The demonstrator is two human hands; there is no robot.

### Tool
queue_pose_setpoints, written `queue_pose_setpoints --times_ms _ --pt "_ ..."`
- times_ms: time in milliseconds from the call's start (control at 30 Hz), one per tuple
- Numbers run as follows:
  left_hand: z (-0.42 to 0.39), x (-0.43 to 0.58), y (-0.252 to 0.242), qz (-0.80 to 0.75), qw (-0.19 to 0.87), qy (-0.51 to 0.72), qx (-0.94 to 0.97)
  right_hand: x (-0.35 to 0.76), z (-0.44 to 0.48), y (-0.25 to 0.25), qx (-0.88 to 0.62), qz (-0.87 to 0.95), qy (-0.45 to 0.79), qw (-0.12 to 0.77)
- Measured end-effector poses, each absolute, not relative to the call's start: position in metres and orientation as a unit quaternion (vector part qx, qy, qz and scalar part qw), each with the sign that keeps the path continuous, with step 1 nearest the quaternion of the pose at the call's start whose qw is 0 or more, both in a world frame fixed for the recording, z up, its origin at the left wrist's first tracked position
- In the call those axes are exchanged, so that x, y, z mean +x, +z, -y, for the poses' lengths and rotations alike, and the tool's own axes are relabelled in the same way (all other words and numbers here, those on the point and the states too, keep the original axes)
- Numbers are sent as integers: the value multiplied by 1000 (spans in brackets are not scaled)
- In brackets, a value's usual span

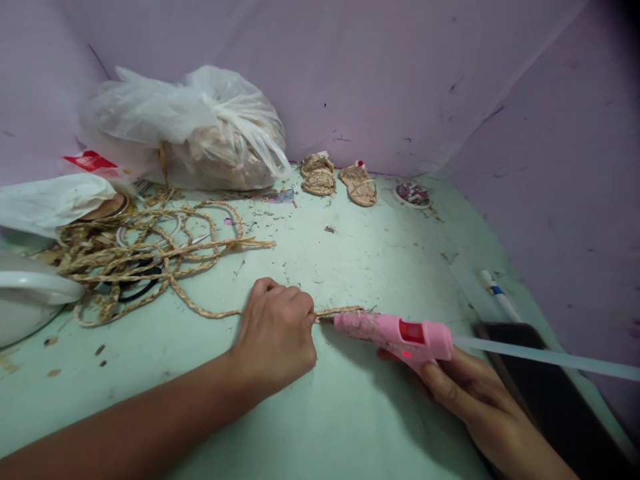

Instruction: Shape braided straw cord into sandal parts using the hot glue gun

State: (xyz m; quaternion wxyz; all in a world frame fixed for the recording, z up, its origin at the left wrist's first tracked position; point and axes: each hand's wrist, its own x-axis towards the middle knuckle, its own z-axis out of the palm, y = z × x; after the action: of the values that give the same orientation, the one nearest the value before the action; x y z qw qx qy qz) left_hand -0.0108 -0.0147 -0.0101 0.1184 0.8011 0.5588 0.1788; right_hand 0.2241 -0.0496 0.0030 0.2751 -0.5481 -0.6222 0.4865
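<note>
My left hand is closed around a thin braided straw cord low over the pale green table. The cord's short end runs out past my knuckles to the right, and its long part leads left into a loose tangle. In my right hand is a pink hot glue gun, its red light lit and its nozzle close to the cord beside my left fist. Whether the nozzle touches the cord I cannot tell. A long translucent glue stick sticks out of the gun's back.
Coiled braided cord lies at left near a white handled container. A stuffed plastic bag, two small woven sandals and a small dish of bits stand by the wall. A dark flat object and a marker lie right.
</note>
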Motion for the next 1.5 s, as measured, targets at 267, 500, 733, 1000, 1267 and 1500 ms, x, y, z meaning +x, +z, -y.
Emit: queue_pose_setpoints --times_ms 267,500,733,1000,1267,1500 --pt "14 -13 -10 -551 118 194 803 220 52 11 -529 464 613 359" --pt "13 -12 -9 -548 120 199 804 224 52 12 -441 337 721 415" --pt "15 -12 -9 -556 123 190 800 225 49 9 -434 294 765 374" --pt "13 -12 -9 -554 127 196 799 222 50 9 -480 361 696 393" --pt "16 -18 -3 -544 178 297 765 206 37 29 -429 300 741 421" --pt "-4 -24 12 -588 366 442 571 178 26 34 -369 238 795 419"
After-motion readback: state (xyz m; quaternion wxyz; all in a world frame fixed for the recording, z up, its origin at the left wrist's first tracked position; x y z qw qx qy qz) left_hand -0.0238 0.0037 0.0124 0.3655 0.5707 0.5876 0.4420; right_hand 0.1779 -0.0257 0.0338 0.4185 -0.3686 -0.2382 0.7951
